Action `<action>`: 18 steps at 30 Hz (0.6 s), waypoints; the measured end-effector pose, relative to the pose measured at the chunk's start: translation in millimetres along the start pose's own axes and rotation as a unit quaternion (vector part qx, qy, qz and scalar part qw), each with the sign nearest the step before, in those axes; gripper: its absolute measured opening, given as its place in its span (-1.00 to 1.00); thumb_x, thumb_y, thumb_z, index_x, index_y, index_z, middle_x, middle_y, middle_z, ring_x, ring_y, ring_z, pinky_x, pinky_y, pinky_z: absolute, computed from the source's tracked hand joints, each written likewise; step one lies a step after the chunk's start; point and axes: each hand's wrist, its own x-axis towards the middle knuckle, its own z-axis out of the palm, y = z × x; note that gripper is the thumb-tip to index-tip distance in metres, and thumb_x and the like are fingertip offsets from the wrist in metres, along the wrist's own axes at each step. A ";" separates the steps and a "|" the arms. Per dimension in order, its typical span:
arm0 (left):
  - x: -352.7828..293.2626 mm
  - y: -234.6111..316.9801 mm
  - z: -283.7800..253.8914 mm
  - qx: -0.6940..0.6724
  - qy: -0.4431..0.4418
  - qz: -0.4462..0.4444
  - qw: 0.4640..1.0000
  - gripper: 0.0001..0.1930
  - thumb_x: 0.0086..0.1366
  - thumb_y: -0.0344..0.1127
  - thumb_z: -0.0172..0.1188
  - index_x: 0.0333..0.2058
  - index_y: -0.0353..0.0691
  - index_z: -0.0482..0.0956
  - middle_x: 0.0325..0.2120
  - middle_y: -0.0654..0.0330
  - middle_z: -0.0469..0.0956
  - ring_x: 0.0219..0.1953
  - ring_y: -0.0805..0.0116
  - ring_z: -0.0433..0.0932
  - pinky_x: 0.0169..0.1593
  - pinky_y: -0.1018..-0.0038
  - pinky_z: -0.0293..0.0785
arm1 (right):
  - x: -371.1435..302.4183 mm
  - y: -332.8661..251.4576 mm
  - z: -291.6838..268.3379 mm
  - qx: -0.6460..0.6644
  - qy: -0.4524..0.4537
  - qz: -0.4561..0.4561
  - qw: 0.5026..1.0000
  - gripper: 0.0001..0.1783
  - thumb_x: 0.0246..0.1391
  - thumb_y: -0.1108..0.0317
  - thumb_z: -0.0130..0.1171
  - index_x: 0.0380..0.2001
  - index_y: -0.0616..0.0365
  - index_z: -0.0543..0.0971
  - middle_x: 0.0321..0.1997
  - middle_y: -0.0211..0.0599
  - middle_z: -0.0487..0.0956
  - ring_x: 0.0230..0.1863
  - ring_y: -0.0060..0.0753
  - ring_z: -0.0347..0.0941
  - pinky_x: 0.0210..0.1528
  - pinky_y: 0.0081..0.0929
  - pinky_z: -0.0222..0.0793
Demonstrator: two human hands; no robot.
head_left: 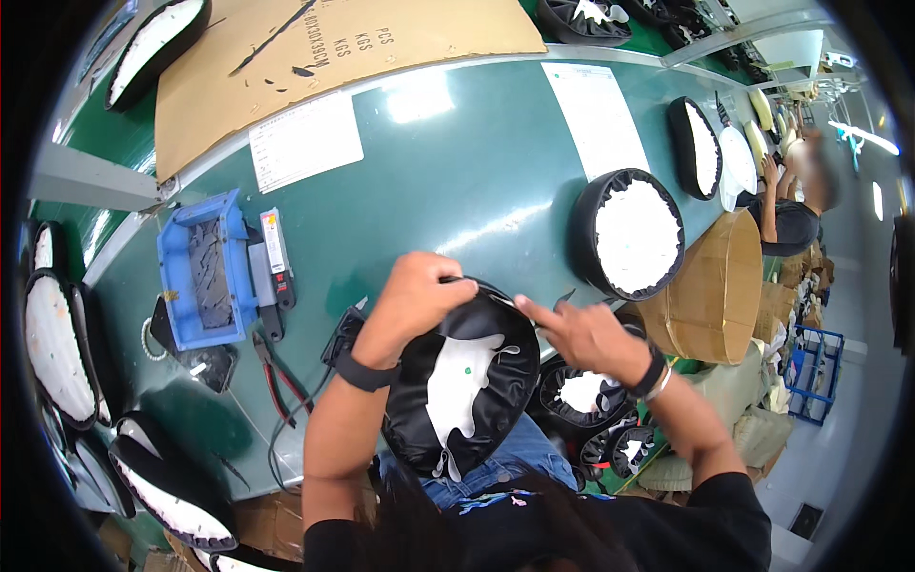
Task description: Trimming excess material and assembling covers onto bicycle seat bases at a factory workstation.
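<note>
A round cushion with a black leather-like cover [510, 381] rests tilted on my lap against the table edge. The cover is gathered over its white underside [462, 381], which has a small green mark. My left hand [419, 296] pinches the cover's far rim between thumb and fingers. At the right side of that rim, my right hand [596, 338] has its forefinger pressed on the edge, with the other fingers curled. A thin dark tip shows beside these fingers; what they hold is mostly hidden.
On the green table [457, 143] are a blue bin [176, 262], cutters [276, 381], a box knife [276, 257] and a finished-looking round cushion [639, 238]. Cardboard [429, 29] lies at the back. More cushions [57, 348] stand left. Another person [796, 205] works far right.
</note>
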 end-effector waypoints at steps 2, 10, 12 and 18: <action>0.9 15.1 -15.4 -0.142 0.034 -0.010 0.989 -0.75 -0.09 -0.46 0.23 -0.77 -0.32 0.33 -0.80 0.28 0.17 -0.57 0.45 0.20 -0.49 0.49 0.06 | -22.0 -11.8 15.4 0.041 -0.005 0.084 0.996 -0.32 0.11 0.27 0.06 0.30 -0.14 0.14 -0.58 -0.09 0.43 -0.68 -0.04 0.39 -0.65 -0.21 0.31; -14.6 1.4 -59.1 -0.204 0.156 0.351 0.900 -0.68 -0.11 -0.50 0.24 -0.80 -0.24 0.23 -0.77 0.27 0.21 -0.51 0.32 0.23 -0.41 0.48 0.14 | -70.8 -95.7 56.9 0.164 0.061 0.285 0.942 -0.25 0.05 0.31 0.15 0.30 0.05 0.12 -0.51 -0.03 0.45 -0.61 0.07 0.42 -0.59 -0.09 0.35; -29.8 -6.4 -65.3 -0.257 0.173 0.337 0.889 -0.70 -0.11 -0.49 0.23 -0.79 -0.24 0.24 -0.76 0.27 0.23 -0.50 0.31 0.28 -0.40 0.48 0.17 | -70.2 -114.7 54.1 0.177 0.055 0.291 0.939 -0.27 0.06 0.31 0.15 0.29 0.05 0.14 -0.45 -0.03 0.48 -0.57 0.07 0.45 -0.55 -0.12 0.39; -36.8 -8.8 -43.4 -0.157 0.051 0.108 0.980 -0.87 0.00 -0.43 0.22 -0.59 -0.31 0.43 -0.58 0.13 0.45 -0.52 0.39 0.43 -0.43 0.51 0.31 | -55.4 -70.4 23.0 0.227 0.129 0.199 0.945 -0.31 0.03 0.36 0.21 0.23 0.13 0.21 0.04 -0.06 0.51 -0.20 -0.09 0.58 -0.27 -0.36 0.51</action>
